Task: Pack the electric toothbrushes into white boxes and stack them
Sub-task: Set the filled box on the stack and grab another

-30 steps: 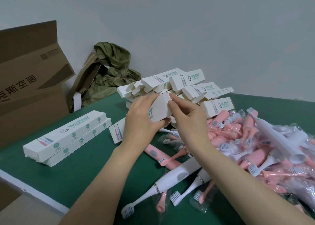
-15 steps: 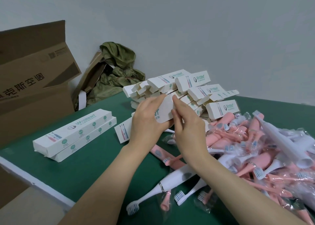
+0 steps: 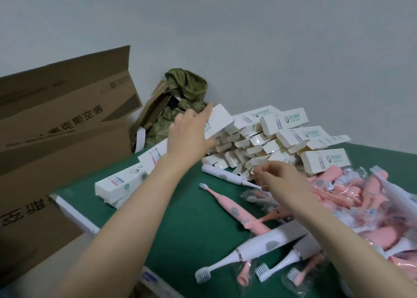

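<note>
My left hand (image 3: 190, 131) grips a long white toothbrush box (image 3: 220, 119) and holds it raised above the table, over the two packed boxes (image 3: 119, 184) stacked near the left edge. My right hand (image 3: 278, 179) hovers lower with fingers loosely curled and holds nothing, just in front of a heap of white boxes with open flaps (image 3: 270, 144). Pink and white electric toothbrushes lie on the green table (image 3: 180, 218): a pink one (image 3: 228, 205), a white one (image 3: 255, 248), and a big wrapped pile (image 3: 361, 203) at the right.
Large brown cartons (image 3: 58, 139) stand to the left, beyond the table's edge. A crumpled green cloth (image 3: 187, 92) lies against the grey wall at the back corner. Loose brush heads (image 3: 266, 270) lie near the table's front edge.
My left hand has carried the box up and to the left, away from my right hand. My right hand has let go of the box and dropped lower. The camera has tilted.
</note>
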The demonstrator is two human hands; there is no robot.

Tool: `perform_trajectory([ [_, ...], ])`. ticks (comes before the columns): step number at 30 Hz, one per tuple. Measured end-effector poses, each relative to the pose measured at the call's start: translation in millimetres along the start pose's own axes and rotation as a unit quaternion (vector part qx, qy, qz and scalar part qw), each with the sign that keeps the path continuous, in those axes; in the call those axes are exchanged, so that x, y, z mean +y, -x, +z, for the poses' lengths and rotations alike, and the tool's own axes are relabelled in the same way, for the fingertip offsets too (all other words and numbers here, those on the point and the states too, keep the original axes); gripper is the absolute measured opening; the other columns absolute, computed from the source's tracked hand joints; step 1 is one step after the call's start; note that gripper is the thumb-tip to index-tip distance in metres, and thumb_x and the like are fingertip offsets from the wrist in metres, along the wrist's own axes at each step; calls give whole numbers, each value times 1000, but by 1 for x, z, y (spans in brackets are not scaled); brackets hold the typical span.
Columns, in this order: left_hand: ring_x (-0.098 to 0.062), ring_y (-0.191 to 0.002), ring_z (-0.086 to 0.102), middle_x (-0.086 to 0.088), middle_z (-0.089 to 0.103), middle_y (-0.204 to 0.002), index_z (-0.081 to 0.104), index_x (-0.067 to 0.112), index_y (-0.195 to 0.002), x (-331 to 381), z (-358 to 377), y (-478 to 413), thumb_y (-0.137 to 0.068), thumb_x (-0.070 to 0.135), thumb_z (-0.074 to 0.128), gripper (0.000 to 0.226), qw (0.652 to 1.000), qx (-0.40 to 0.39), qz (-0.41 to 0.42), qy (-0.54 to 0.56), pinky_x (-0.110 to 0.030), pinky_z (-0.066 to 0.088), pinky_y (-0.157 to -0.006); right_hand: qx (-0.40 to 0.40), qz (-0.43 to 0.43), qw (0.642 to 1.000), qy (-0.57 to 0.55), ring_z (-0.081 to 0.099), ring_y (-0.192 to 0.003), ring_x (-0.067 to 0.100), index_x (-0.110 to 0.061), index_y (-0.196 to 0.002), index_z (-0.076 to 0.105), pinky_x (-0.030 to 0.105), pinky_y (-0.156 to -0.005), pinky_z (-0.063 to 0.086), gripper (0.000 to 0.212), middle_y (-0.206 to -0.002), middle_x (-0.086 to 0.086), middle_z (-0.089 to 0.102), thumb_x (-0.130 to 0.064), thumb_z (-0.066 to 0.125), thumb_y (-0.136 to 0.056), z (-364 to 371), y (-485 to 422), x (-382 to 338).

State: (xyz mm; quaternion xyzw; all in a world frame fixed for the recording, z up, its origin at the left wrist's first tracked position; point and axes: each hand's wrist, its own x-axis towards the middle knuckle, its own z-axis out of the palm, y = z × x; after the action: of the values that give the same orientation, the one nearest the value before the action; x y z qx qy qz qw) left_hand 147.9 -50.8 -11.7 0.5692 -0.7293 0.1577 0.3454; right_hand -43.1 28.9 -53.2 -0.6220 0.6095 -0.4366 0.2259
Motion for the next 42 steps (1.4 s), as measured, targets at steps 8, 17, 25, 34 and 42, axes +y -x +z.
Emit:
perform_trajectory([
  [8,-23,-99,56,-1,55,-120,54,14,-113,-100,-22,-12,-65,47,83,65,924,-333,-134,-134,-37,49,-83,-135,-77,938,309,64,-77,17,-10,-92,69,27,-67,50,25,-90,5,71,-23,48,-93,10,4,7],
  [17,-17,-84,58,-2,62,-99,60,11,-101,-125,-13,-3,-65,49,81,56,922,-337,-185,-51,-29,46,-69,-128,-91,939,306,65,-80,24,-4,-95,68,37,-75,52,29,-91,11,71,-22,46,-93,14,5,6],
  [25,-21,-89,56,-2,60,-100,54,17,-98,-124,-12,3,-59,63,78,65,909,-344,-191,-141,-36,49,-82,-137,-128,952,241,63,-81,14,-14,-96,69,28,-75,52,21,-94,1,69,-22,50,-94,4,7,-7],
  [34,-28,-117,47,-11,54,-125,51,11,-131,30,12,-40,-84,32,65,53,991,-9,41,129,-39,41,-97,-12,-64,947,314,58,-88,14,-16,-101,63,24,-76,48,18,-106,-2,63,-21,47,-94,-48,-3,26],
  [42,-26,-114,45,-9,52,-123,46,8,-125,112,65,-82,-81,54,62,65,980,-95,151,-92,-34,38,-87,-5,-86,911,403,46,-108,21,-18,-114,59,34,-88,44,24,-119,2,55,-19,52,-90,-67,-5,26],
])
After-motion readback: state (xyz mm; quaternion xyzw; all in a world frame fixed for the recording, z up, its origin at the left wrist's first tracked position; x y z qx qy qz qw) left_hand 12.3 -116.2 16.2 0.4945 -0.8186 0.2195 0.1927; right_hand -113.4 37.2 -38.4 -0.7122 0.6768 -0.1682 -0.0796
